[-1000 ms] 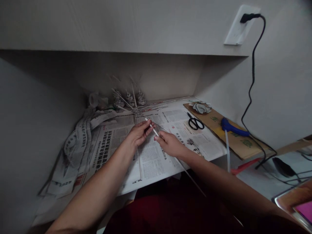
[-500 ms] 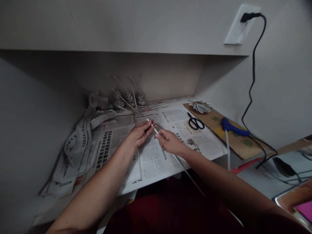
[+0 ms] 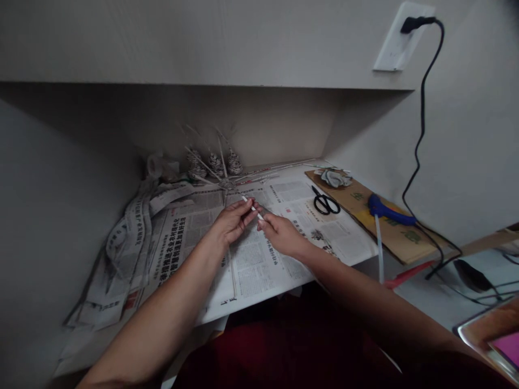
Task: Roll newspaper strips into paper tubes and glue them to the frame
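Between my two hands runs a thin white rolled paper stick [image 3: 253, 209], slanting over the newspaper sheet [image 3: 259, 275]. My left hand [image 3: 235, 219] pinches its far part between thumb and fingers, with the tip poking out beyond. My right hand [image 3: 279, 232] is closed round the near part, which the fingers hide. Just past my hands lies a woven paper piece [image 3: 228, 184] with several stiff paper spokes fanning out. Black-handled scissors [image 3: 325, 203] rest on the newspaper to the right.
Cut newspaper strips [image 3: 132, 227] are heaped at left. Small woven cones [image 3: 214, 162] stand at the back. A paper flower [image 3: 334, 177] and a blue glue gun [image 3: 389, 210] lie on cardboard [image 3: 389, 237] at right. A black cord [image 3: 421, 119] hangs from the wall socket [image 3: 403, 40].
The long thin tail that stretched from my right hand towards the lower right no longer shows. Both hands stay in nearly the same place, still on the paper stick.
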`<state>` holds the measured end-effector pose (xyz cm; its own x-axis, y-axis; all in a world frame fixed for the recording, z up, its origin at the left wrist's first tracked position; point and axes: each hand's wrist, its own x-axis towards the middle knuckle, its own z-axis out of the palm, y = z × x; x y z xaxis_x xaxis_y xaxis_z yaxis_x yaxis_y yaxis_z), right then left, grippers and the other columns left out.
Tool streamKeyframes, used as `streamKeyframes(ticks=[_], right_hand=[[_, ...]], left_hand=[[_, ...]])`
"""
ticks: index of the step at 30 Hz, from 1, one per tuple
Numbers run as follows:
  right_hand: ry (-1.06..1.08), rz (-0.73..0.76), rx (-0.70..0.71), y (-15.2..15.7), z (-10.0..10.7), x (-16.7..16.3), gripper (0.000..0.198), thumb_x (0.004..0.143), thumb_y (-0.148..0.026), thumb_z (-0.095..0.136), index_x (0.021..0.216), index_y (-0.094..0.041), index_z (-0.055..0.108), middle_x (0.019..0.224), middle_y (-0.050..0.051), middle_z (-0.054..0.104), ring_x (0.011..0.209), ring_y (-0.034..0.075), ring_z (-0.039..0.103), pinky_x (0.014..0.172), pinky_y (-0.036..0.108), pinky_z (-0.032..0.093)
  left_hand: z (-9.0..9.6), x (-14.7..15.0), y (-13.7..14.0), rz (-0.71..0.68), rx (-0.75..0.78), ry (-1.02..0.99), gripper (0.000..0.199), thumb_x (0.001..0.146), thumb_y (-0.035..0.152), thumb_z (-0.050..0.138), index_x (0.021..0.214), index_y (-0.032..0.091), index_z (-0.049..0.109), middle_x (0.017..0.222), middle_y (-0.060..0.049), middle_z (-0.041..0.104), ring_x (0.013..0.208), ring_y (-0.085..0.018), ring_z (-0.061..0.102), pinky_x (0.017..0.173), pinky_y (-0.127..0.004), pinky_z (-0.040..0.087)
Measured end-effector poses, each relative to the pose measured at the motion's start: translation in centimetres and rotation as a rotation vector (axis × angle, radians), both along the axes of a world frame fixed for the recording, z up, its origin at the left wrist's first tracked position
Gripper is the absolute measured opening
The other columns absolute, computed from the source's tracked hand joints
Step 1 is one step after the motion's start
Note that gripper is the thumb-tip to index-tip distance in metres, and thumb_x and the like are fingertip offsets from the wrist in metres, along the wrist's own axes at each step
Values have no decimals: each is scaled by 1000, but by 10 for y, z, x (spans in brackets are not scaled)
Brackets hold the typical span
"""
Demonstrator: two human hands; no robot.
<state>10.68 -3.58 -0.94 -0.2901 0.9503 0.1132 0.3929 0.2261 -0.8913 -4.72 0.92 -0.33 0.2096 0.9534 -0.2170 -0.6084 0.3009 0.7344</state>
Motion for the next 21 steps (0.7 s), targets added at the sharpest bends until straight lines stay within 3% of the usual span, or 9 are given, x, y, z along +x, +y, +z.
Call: streamKeyframes(ticks=[2, 6, 9, 12, 15, 17, 19, 21], right_hand=[[39, 14, -29, 0, 0, -1, 25, 92, -38, 47, 76, -20, 51, 56, -4, 44, 51, 11, 42, 51, 25, 34], [479, 235, -515, 0, 2, 3, 28, 96, -44, 36, 81, -22, 44, 50, -9, 28, 39, 9, 30, 40, 22, 26], [696, 416, -730, -2, 2, 7, 27, 96, -43, 35, 82, -22, 42, 50, -10, 22, 39, 9, 26, 39, 21, 25], [594, 324, -654, -5, 0, 6, 36, 94, -54, 34, 84, -22, 45, 48, -9, 28, 39, 10, 33, 39, 21, 27], [293, 107, -326, -8, -1, 4, 33, 89, -53, 49, 83, -20, 51, 52, -6, 41, 44, 9, 41, 43, 21, 31], [200, 57, -206, -9, -2, 5, 30, 89, -48, 53, 79, -20, 51, 53, -6, 43, 45, 9, 40, 45, 21, 31], [304, 115, -309, -10, -2, 7, 32, 91, -50, 46, 78, -21, 49, 50, -7, 37, 42, 9, 37, 42, 22, 29], [494, 251, -519, -9, -3, 11, 32, 94, -51, 39, 82, -22, 46, 47, -9, 28, 38, 9, 32, 38, 21, 26]], left_hand=[[0, -1, 0, -9, 2, -1, 12, 84, 1, 57, 82, 8, 67, 75, -6, 70, 69, -12, 70, 66, -16, 57], [2, -2, 0, -33, 12, -11, 14, 84, 2, 56, 82, 9, 68, 74, -5, 70, 68, -11, 70, 64, -14, 56], [4, -3, -1, -41, -4, -19, 13, 85, 3, 57, 83, 9, 67, 74, -5, 70, 68, -11, 70, 61, -13, 56], [6, -2, -2, -43, -41, -13, 12, 86, 5, 56, 85, 10, 67, 75, -6, 71, 68, -13, 71, 57, -15, 56], [6, -1, -3, -30, -43, -10, 11, 87, 7, 56, 83, 10, 66, 75, -7, 71, 67, -14, 71, 57, -16, 57], [6, -1, -2, -26, -30, -8, 12, 87, 7, 56, 81, 9, 66, 73, -7, 70, 66, -14, 70, 59, -16, 57], [6, 0, -2, -27, -14, -8, 15, 87, 6, 54, 79, 8, 66, 71, -6, 69, 65, -13, 70, 60, -15, 57], [5, 0, -1, -30, -5, -9, 18, 88, 6, 52, 77, 8, 66, 70, -6, 69, 65, -11, 69, 60, -14, 56]])
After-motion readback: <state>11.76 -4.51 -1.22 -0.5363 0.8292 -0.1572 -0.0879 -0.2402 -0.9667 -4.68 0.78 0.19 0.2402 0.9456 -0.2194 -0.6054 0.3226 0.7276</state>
